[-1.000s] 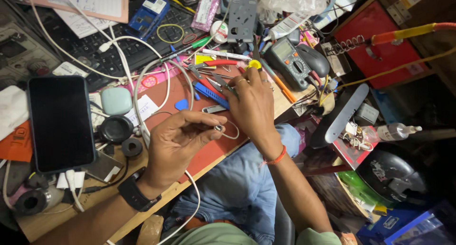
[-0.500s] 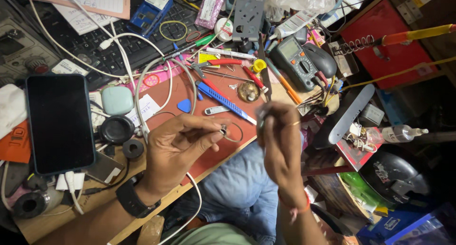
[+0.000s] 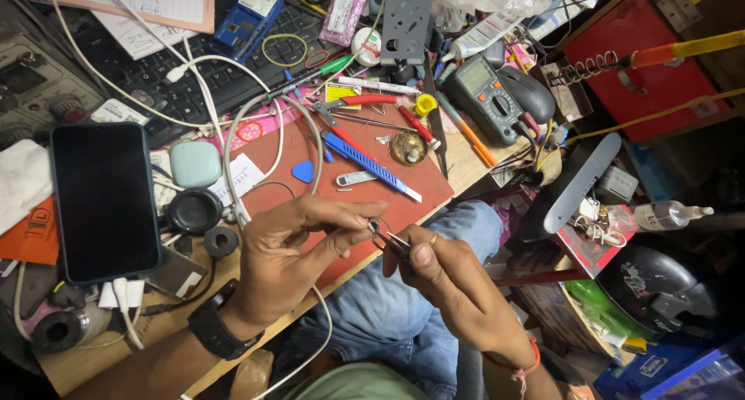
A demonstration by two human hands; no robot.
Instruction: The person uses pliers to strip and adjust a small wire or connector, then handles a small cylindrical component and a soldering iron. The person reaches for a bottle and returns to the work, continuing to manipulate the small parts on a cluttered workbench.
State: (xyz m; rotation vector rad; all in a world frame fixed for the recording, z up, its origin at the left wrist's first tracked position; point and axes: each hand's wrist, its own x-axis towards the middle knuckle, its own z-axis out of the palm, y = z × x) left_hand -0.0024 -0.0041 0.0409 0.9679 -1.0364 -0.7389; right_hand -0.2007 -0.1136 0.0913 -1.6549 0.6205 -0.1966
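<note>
My left hand [image 3: 291,252] hovers over the front edge of the red work mat [image 3: 372,206], pinching the end of a white cable [image 3: 233,155] between thumb and fingers. A thin wire loop shows at the pinch. To its right, my right hand [image 3: 454,287] grips slim metal tweezers [image 3: 390,240], and their tips touch the part held in my left fingers. That small part is mostly hidden by my fingertips. I wear a black watch on my left wrist and a red thread on my right.
A black smartphone [image 3: 105,198] lies screen-up at the left beside a mint earbud case [image 3: 195,163]. A blue utility knife [image 3: 365,161], red-handled tools, a multimeter [image 3: 485,93] and a keyboard [image 3: 178,90] crowd the bench. My jeans-clad knee is below the table edge.
My right hand drew back from the tools at the far side of the mat and now holds tweezers at my left fingertips. My left hand stayed almost still.
</note>
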